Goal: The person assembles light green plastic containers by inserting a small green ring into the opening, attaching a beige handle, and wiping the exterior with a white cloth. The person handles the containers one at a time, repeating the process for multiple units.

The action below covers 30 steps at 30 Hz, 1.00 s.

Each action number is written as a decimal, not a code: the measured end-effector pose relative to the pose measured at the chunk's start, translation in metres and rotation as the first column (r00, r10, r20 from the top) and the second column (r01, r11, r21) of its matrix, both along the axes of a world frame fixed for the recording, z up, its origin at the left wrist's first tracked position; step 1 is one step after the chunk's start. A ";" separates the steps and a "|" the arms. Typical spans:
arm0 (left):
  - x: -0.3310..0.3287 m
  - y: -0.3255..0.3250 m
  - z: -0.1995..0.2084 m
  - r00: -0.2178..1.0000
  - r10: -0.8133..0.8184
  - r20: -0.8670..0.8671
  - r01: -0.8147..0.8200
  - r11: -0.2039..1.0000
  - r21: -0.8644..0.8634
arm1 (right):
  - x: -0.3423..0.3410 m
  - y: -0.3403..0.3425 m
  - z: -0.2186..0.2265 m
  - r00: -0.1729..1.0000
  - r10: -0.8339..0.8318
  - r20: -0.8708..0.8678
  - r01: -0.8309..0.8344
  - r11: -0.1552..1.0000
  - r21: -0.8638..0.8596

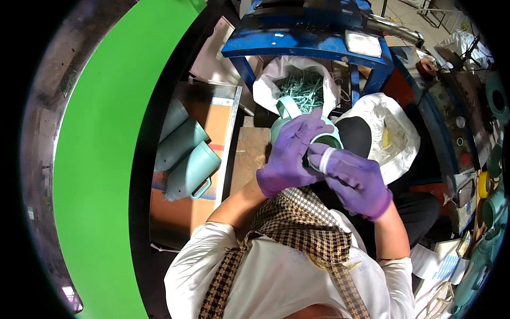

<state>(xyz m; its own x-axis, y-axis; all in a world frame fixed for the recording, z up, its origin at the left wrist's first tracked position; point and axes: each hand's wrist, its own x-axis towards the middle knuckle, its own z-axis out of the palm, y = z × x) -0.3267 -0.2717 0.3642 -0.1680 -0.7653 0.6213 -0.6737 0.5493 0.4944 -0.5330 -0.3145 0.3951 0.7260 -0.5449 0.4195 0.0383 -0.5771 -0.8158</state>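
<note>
Both of my hands wear purple gloves. My left hand point(295, 151) is closed around a mint-green plastic jug point(277, 129), with its looped handle pointing away from me and its round opening facing right. At that opening is my right hand point(356, 178), fingers bent, with a white ring point(327, 160) at its fingertips. Whether the ring is pinched or sits around a finger I cannot tell. The glove covers part of the jug's rim. Several similar jugs point(194, 169) lie on their sides in a cardboard box point(199, 208) at my left.
A green conveyor belt point(95, 159) curves along the far left. Ahead, under a blue metal bench point(297, 48), stands a white sack point(268, 80) of thin green strips. Another white sack point(406, 141) holds whitish pieces. Tools and a yellow tape roll point(484, 185) crowd the right side.
</note>
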 end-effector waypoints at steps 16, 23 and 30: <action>-0.023 -0.001 -0.007 0.988 -0.094 0.122 0.093 0.996 0.015 | -0.004 0.000 -0.025 0.895 -0.191 -0.403 0.078 0.957 -0.279; 0.014 0.009 0.020 0.950 -0.084 0.301 0.129 0.983 -0.131 | 0.003 0.008 0.005 0.980 0.069 -0.184 -0.112 0.966 -0.233; 0.115 0.117 0.025 0.162 0.655 -0.738 -0.446 0.716 0.537 | 0.075 -0.191 0.096 0.798 -0.544 0.259 0.589 0.612 -0.528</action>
